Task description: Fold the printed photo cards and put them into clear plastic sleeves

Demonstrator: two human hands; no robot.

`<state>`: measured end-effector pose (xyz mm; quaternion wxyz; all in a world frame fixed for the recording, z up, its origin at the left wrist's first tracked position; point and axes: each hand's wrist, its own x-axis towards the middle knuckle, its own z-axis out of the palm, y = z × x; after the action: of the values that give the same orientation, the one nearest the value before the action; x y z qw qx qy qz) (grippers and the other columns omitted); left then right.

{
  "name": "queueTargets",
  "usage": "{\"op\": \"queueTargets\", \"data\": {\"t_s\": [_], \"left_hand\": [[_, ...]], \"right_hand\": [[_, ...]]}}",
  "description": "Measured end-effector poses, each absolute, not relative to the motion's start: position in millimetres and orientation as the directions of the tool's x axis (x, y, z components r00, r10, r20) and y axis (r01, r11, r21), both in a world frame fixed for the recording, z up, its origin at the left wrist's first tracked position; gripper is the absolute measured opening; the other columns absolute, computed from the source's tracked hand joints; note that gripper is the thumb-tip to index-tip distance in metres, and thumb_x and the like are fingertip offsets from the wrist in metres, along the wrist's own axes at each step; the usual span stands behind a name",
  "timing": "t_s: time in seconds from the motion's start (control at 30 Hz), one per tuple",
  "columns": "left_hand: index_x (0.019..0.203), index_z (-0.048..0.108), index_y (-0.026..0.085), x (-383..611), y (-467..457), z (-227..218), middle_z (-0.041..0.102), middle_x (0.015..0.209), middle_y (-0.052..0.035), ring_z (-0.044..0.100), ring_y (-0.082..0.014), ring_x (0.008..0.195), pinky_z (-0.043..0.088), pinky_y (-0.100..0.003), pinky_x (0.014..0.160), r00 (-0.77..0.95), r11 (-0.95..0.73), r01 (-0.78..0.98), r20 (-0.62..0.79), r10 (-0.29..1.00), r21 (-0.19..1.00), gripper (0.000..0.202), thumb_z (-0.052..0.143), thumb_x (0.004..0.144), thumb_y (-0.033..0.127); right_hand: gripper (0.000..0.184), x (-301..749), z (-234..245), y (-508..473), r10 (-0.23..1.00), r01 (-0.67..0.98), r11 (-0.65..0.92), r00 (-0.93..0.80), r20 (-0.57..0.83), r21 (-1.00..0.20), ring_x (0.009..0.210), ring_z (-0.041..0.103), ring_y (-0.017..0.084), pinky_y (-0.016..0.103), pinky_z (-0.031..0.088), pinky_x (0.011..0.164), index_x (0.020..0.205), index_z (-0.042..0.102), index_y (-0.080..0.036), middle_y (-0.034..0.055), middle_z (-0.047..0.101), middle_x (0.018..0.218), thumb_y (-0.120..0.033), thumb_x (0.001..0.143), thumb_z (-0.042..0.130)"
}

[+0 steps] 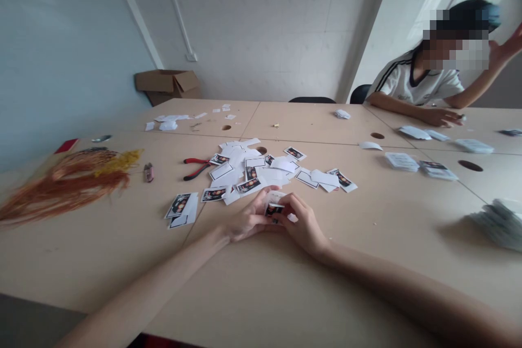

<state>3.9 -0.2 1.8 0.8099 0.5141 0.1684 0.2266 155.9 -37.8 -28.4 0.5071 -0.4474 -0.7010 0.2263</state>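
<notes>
**room:** pale walls with a patterned border strip running along the top, plus an open cardboard box (167,86) tucked in the far corner behind the counter

**counter:** a few tan panels (322,125) pushed together into one big surface, with round holes cut through it here and there, and dark chair backs (312,100) along the far edge

**other person:** sitting at the far right in a white shirt with dark stripes (420,84), one hand (442,117) down on the counter, the other hand (503,46) raised and a bit blurry

**right side:** neat stacks of printed cards (402,161) near that person, and a fanned bundle of cards (499,223) cut off by the edge of the view

**left side:** a big loose bunch of orange-brown fibres (65,185) with some yellow strands (118,162) on top, and a small pink object (148,172) just beside it

**middle:** a messy pile of white paper offcuts and black-and-white photo cards (248,166), with red-handled pliers (198,167) lying at its left edge

**hands:** left hand (248,217) and right hand (304,223) are close together on the counter, fingers curled in, both gripping one card

**card:** small photo card (274,210), pinched between the two hands just in front of the pile, mostly hidden by the fingers
</notes>
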Motion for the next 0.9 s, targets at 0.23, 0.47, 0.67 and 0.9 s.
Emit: {"op": "queueTargets", "data": {"t_s": [0.23, 0.47, 0.67, 0.9], "left_hand": [[0.116, 0.028, 0.029, 5.2, -1.6, 0.7, 0.051, 0.104, -0.0043, 0.051, -0.0176, 0.095, 0.038, -0.038, 0.083, 0.829, 0.327, -0.193, -0.024, 0.559, 0.925, 0.060, 0.043, 0.069, -0.005], [0.115, 0.029, 0.026, 7.7, -2.0, -5.5, 0.051, 0.101, -0.0040, 0.051, -0.0159, 0.091, 0.039, -0.029, 0.076, 0.767, 0.163, -0.167, 0.024, 0.641, 0.972, 0.057, 0.051, 0.069, -0.001], [0.112, 0.027, 0.025, 11.8, -4.7, -5.5, 0.052, 0.095, -0.0022, 0.052, -0.0139, 0.086, 0.039, -0.025, 0.073, 0.735, 0.079, -0.124, 0.038, 0.677, 0.989, 0.057, 0.057, 0.069, 0.004], [0.116, 0.028, 0.024, 8.2, -4.9, 3.2, 0.052, 0.097, -0.0025, 0.050, -0.0152, 0.089, 0.038, -0.028, 0.076, 0.780, 0.190, -0.186, 0.028, 0.625, 0.964, 0.060, 0.054, 0.067, 0.002]], "right_hand": [[0.009, 156.6, -25.2, -38.8, 0.855, 0.422, 0.501, -0.107, 0.507, -0.755, 0.065, 0.048, 0.010, 0.022, 0.041, 0.058, 0.077, 0.047, -0.020, -0.0011, 0.047, 0.073, -0.013, 0.073, 0.048], [0.011, 157.1, -27.4, -38.5, 0.862, 0.431, 0.492, -0.123, 0.491, -0.756, 0.066, 0.049, 0.011, 0.023, 0.042, 0.060, 0.080, 0.048, -0.021, -0.0001, 0.048, 0.076, -0.012, 0.073, 0.048], [0.011, 156.9, -26.0, -38.6, 0.858, 0.437, 0.498, -0.122, 0.499, -0.749, 0.065, 0.049, 0.012, 0.024, 0.043, 0.060, 0.080, 0.048, -0.021, 0.0005, 0.049, 0.076, -0.012, 0.072, 0.048], [0.010, 156.0, -26.1, -39.0, 0.865, 0.438, 0.481, -0.099, 0.491, -0.759, 0.065, 0.050, 0.011, 0.022, 0.042, 0.058, 0.081, 0.049, -0.021, -0.0001, 0.051, 0.074, -0.015, 0.073, 0.050]]}}
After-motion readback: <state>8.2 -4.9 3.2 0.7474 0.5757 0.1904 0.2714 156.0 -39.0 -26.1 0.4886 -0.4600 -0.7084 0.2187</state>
